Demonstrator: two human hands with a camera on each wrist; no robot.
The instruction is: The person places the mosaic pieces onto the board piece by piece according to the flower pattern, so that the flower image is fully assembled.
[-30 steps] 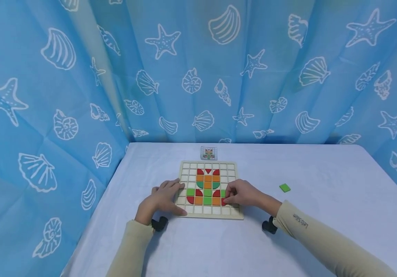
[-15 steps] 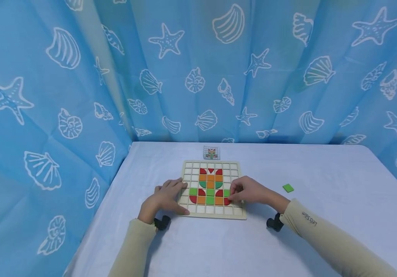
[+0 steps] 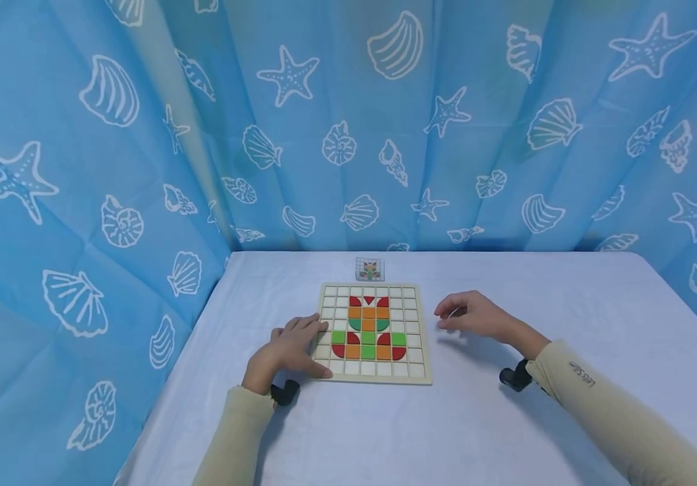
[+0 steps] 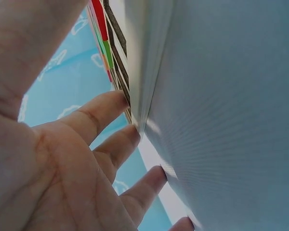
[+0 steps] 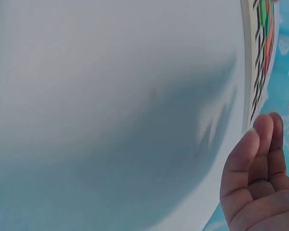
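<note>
A square cream grid board lies on the table, with red, orange, green and white tiles in its cells forming a flower-like pattern. My left hand rests at its left side, fingers spread, thumb at the near left corner. In the left wrist view, the fingertips touch the board's side. My right hand hovers right of the board, with fingers loosely bent. Nothing shows between the fingers of the right hand in the right wrist view. The loose green tile seen earlier on the right is hidden beneath that hand.
Behind the board lies a small card printed with a similar pattern on a grid. The white-covered table meets a blue curtain with shell and starfish prints along its back and left side.
My right hand has left the red rounded tile at the board's lower right and moved up and right, off the board, covering the loose green tile. The left hand keeps its place.
</note>
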